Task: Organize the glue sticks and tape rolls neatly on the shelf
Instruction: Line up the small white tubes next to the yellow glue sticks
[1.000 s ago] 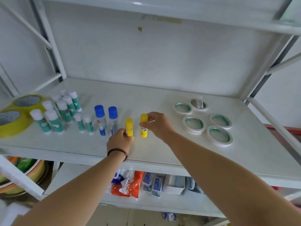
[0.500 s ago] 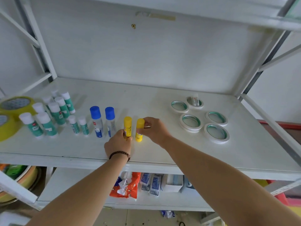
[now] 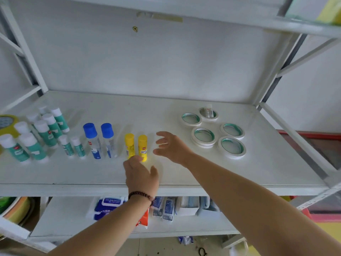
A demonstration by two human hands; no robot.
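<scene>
Two yellow glue sticks (image 3: 129, 145) (image 3: 142, 146) stand upright side by side on the white shelf (image 3: 110, 174). Left of them are two blue-capped glue bottles (image 3: 91, 140) (image 3: 108, 138) and several white-capped green glue sticks (image 3: 48, 132). Several white tape rolls (image 3: 203, 136) lie flat at the right; one (image 3: 208, 113) has a small stick standing inside it. My left hand (image 3: 141, 175) hovers just in front of the yellow sticks, fingers apart, holding nothing. My right hand (image 3: 171, 146) is open just right of them, apart from them.
A yellow tape roll (image 3: 7, 121) sits at the far left edge. The lower shelf holds wipe packs (image 3: 108, 205) and small packets (image 3: 166, 208). White frame posts (image 3: 276, 71) stand at both sides; an upper shelf (image 3: 203, 10) runs overhead.
Both hands have let go of the yellow glue sticks and drawn back, the right one moving right. The sticks now stand close together.
</scene>
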